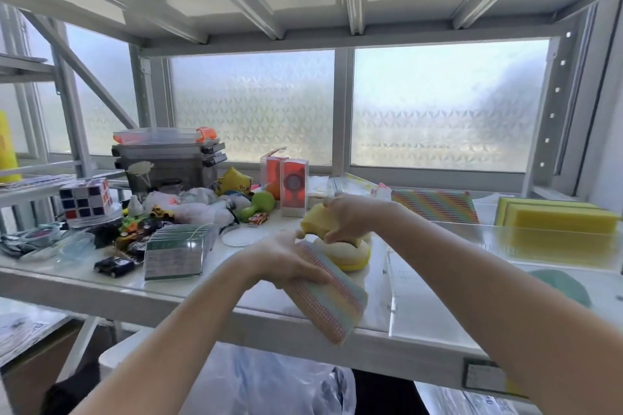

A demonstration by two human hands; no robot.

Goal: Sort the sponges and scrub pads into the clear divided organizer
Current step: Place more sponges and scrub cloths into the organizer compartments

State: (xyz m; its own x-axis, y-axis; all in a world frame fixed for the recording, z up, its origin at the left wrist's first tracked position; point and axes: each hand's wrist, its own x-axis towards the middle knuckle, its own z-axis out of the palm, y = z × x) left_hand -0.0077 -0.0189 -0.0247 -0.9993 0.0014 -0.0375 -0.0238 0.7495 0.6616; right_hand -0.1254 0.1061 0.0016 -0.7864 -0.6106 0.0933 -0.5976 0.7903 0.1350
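My left hand (286, 258) grips a flat pastel striped scrub pad (332, 296), tilted over the shelf's front edge. My right hand (350, 217) holds a soft yellow sponge (318, 221) just above a stack of round yellow sponges (347, 254) on the shelf. The clear divided organizer (488, 280) lies to the right. Its back compartments hold a rainbow striped pad (438, 205) and rectangular yellow sponges (556, 217). A green round pad (563, 286) lies in a front compartment.
The shelf's left side is crowded: a puzzle cube (86, 200), stacked lidded boxes (168, 155), a stack of clear card cases (178, 249), toy cars, green dumbbell (258, 205), orange boxed items (293, 187). A shelf frame runs overhead, frosted window behind.
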